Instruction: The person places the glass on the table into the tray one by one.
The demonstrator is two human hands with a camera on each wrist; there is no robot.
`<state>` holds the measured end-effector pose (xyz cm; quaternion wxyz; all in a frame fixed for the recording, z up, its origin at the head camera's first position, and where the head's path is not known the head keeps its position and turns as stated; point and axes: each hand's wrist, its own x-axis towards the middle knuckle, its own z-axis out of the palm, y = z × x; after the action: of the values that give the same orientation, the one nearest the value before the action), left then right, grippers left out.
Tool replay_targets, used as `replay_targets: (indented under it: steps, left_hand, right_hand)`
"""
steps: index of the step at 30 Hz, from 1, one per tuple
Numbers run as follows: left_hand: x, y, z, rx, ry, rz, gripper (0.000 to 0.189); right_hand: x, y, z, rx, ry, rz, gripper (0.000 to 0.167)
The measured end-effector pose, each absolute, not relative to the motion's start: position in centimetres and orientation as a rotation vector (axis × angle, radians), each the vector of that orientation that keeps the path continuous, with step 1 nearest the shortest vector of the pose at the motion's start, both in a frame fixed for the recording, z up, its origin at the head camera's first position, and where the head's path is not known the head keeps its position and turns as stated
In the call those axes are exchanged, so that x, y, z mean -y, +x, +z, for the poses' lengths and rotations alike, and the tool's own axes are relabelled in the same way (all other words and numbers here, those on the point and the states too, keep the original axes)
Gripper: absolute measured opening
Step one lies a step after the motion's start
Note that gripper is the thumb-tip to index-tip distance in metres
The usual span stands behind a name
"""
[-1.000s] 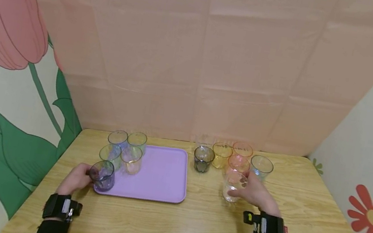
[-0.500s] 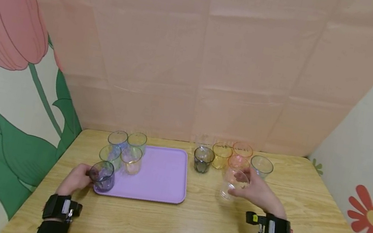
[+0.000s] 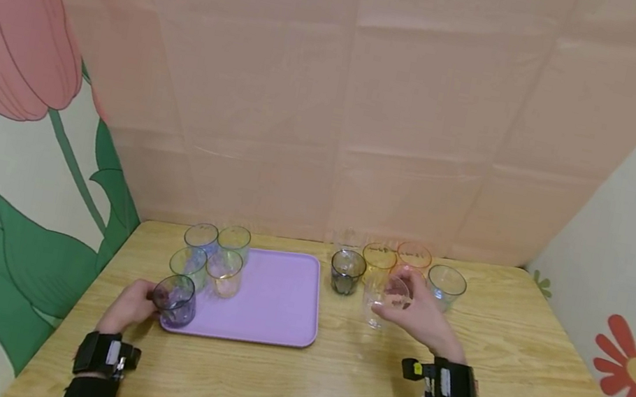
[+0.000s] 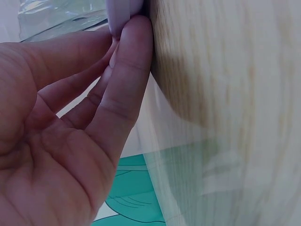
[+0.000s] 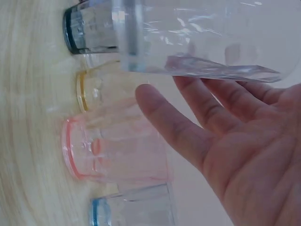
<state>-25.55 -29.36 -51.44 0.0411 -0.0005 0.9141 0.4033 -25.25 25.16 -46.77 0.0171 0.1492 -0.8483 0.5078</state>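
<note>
My left hand [image 3: 129, 307] pinches the lilac tray [image 3: 276, 308] at its front left corner; in the left wrist view, thumb and fingertips meet at the tray's edge [image 4: 120, 16]. Just beside it, a smoky dark glass [image 3: 175, 301] stands on that corner. My right hand [image 3: 418, 316] holds a clear glass [image 3: 374, 304] right of the tray, raised over the table. Seen from the right wrist, this clear glass [image 5: 202, 37] hangs off the wood, with fingers [image 5: 188, 122] along its side; the thumb is hidden.
Several more tinted glasses, including a yellow-rimmed glass [image 3: 224, 274], fill the tray's left part. Behind the right hand stand a dark glass [image 3: 346, 274], an amber glass [image 3: 374, 258], pink glasses [image 5: 113, 150] and a bluish glass [image 3: 446, 283]. A draped cloth [image 3: 331, 123] backs the table [image 3: 258, 394].
My right hand has lifted the clear glass off the table and moved it left, toward the tray. The left hand and the glasses on the tray stay in place.
</note>
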Motion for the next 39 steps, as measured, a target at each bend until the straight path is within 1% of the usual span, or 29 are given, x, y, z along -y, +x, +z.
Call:
replay_targets:
  steps: [3, 12, 17, 24, 28, 33, 39]
  left_hand:
    - [29.2, -25.5, -51.4, -2.786, -0.023, 1.235, 0.025]
    - [28.9, -25.8, -51.2, -2.782, -0.054, 1.215, 0.020]
    - [29.2, -25.6, -51.1, -2.788, -0.053, 1.207, 0.021]
    - [29.3, -25.5, -51.2, -2.805, -0.050, 1.192, 0.021]
    - [29.2, -25.5, -51.4, -2.801, -0.039, 1.205, 0.021]
    - [29.2, -25.5, -51.5, -2.807, -0.005, 1.220, 0.020]
    - [29.3, -25.6, -51.3, -2.814, -0.018, 1.201, 0.018]
  right_hand:
    - [-24.9, -25.3, -46.9, 2.646, 0.436, 1.563, 0.066]
    - [-22.3, -26.3, -47.4, 2.621, 0.408, 1.478, 0.074]
    - [-19.5, -26.7, -47.9, 2.567, 0.406, 1.576, 0.075]
    - [-15.7, -27.1, -48.6, 2.438, 0.474, 1.731, 0.067]
    - [-13.9, -27.2, -49.1, 2.404, 0.476, 1.839, 0.068]
    - [-12.3, -27.2, -49.8, 2.417, 0.432, 1.872, 0.066]
    - [-10.0, -27.5, -50.5, 2.383, 0.431, 1.948, 0.070]
